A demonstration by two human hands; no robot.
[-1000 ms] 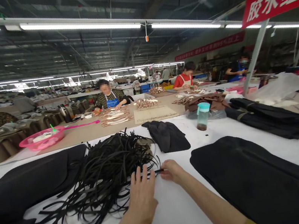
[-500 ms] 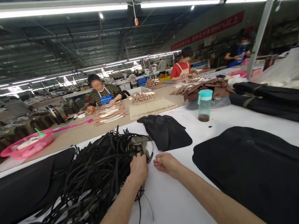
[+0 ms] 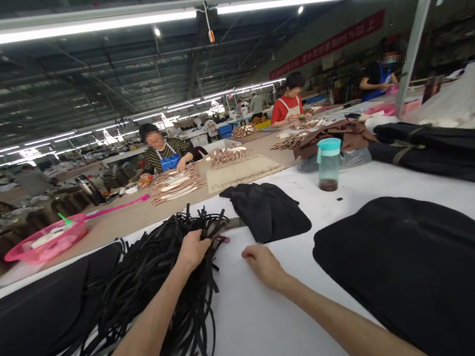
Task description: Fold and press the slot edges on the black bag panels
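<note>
A heap of narrow black strips (image 3: 165, 287) lies across the white table cover (image 3: 245, 334). My left hand (image 3: 194, 251) is closed on strips at the heap's upper right part, with the fingertips partly hidden among them. Beside it, over the bare white cover, my right hand (image 3: 265, 266) has its fingers curled in; whatever they may hold is out of sight. Just beyond both hands rests a small stack of black cut pieces (image 3: 270, 212). At the right is a large black panel stack (image 3: 417, 269), and more black sheet material (image 3: 44, 301) lies at the left.
A water bottle with a teal lid (image 3: 329, 165) stands behind the black pieces. Folded black bundles (image 3: 451, 148) lie at the far right, a pink basket (image 3: 49, 238) at the far left. Co-workers sit across the table near brown strips (image 3: 177, 182).
My left hand has moved left and up with the strips, and the heap's right side has shifted. An olive-grey piece by the hand is now mostly hidden. My right hand's fingers have curled tighter.
</note>
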